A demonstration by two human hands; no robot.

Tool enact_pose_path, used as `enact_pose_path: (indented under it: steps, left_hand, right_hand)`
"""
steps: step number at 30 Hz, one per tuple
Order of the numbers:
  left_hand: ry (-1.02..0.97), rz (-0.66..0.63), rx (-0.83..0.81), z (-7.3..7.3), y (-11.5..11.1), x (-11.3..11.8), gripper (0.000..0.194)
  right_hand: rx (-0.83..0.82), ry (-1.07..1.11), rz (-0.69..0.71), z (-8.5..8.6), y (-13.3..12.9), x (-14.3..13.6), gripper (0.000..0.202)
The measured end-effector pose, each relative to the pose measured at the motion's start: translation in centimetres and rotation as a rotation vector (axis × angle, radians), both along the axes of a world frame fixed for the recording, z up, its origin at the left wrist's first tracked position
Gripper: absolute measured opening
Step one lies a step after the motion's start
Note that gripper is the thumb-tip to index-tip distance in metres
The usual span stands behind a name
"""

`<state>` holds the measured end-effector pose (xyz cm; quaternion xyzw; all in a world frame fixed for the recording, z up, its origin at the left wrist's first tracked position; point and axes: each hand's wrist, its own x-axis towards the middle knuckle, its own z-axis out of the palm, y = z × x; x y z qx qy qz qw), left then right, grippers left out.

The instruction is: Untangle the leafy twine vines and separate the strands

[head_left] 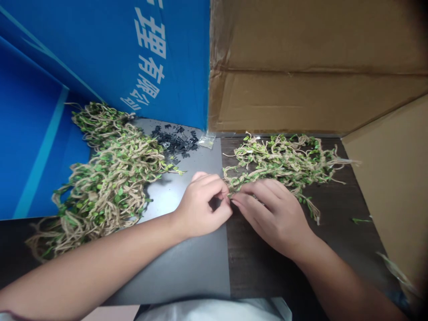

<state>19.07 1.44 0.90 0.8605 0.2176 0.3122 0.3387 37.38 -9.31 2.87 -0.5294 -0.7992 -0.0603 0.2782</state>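
My left hand (203,205) is closed in a pinch on a twine strand with green leaves, near the middle of the table. Close beside it, my right hand (274,214) has its fingers pressed together near the same strand; what lies between its fingertips is too small to make out. Just beyond my right hand spreads a bundle of leafy twine (284,158) on the dark tabletop. A larger heap of leafy twine (117,178) lies to the left, behind my left forearm.
Small black pieces (177,140) are scattered on the grey mat (187,267), by a small clear plastic bag (206,141). Blue panels (100,53) stand at the left, cardboard walls (301,102) behind and at the right. Clear plastic strips (396,272) lie at right.
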Motion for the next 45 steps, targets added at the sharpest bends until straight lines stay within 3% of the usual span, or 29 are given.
enact_pose_path:
  steps: [15,26,33,37,39,43,45]
  left_hand:
    - [0.001,0.003,0.024,0.1,-0.1,0.0,0.009]
    - [0.016,0.027,-0.075,0.1,0.2,0.0,0.010]
    - [0.003,0.020,-0.042,-0.1,0.2,0.0,0.009]
    - [-0.001,0.017,-0.032,-0.1,0.1,0.0,0.010]
    - [0.005,0.023,-0.038,-0.1,0.2,0.1,0.010]
    - [-0.007,0.010,-0.025,0.0,0.2,0.0,0.010]
    - [-0.014,0.005,-0.006,0.0,0.2,-0.1,0.008]
  right_hand:
    - [-0.064,0.109,-0.035,0.0,0.4,-0.4,0.007]
    - [-0.042,0.297,-0.027,0.3,0.1,0.2,0.016]
    - [-0.026,0.134,-0.061,-0.1,0.0,0.4,0.026]
    - [-0.039,0.156,-0.055,0.0,-0.1,0.3,0.016]
    - [-0.102,0.266,-0.006,0.5,-0.1,0.3,0.013]
    - [-0.389,0.509,0.105,1.5,-0.3,0.4,0.006]
    - [-0.425,0.497,0.077,1.5,-0.3,0.4,0.017]
